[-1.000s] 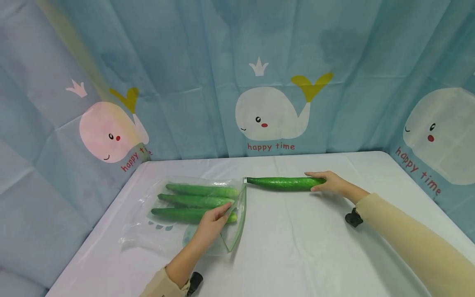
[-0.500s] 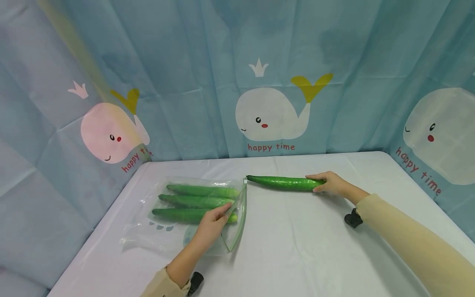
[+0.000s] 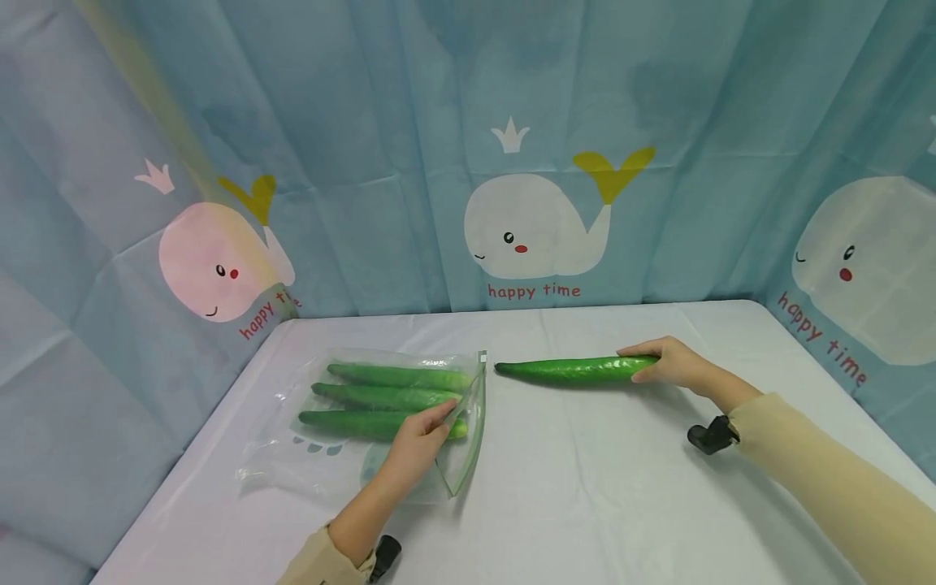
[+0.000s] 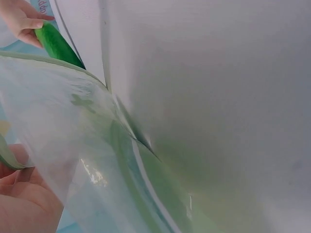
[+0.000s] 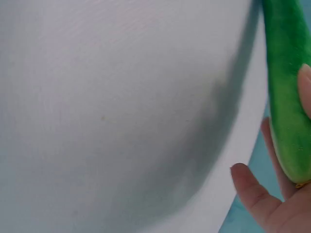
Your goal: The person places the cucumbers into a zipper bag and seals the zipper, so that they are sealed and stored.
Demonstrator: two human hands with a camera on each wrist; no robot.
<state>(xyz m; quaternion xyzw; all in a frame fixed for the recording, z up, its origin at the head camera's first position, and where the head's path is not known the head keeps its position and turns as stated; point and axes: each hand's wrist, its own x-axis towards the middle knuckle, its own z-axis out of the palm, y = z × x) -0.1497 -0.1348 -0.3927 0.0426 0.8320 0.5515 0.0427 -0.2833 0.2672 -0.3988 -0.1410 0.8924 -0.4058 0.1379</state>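
My right hand [image 3: 674, 362] grips a long green cucumber [image 3: 570, 370] by its right end. The dark tip of that cucumber points left, a short way right of the bag's mouth; in the right wrist view the cucumber [image 5: 284, 92] lies between thumb and fingers. With my left hand [image 3: 420, 439] I pinch the edge of a clear plastic zip bag [image 3: 292, 471], which lies on its side with its mouth toward the right. Inside the bag, three cucumbers [image 3: 380, 396] lie side by side. The left wrist view shows the bag's green-edged opening [image 4: 48, 60] held apart.
A white cloth covers the table [image 3: 556, 487]. Behind it hangs a blue curtain [image 3: 395, 244] printed with whales. Dark wrist cameras stick out at both cuffs, the right camera [image 3: 711, 435] just above the tabletop.
My right hand has moved to the right with the cucumber. Its tip, close beside the bag's upper corner before, is now farther from it and slightly lower. The left hand and bag have stayed put.
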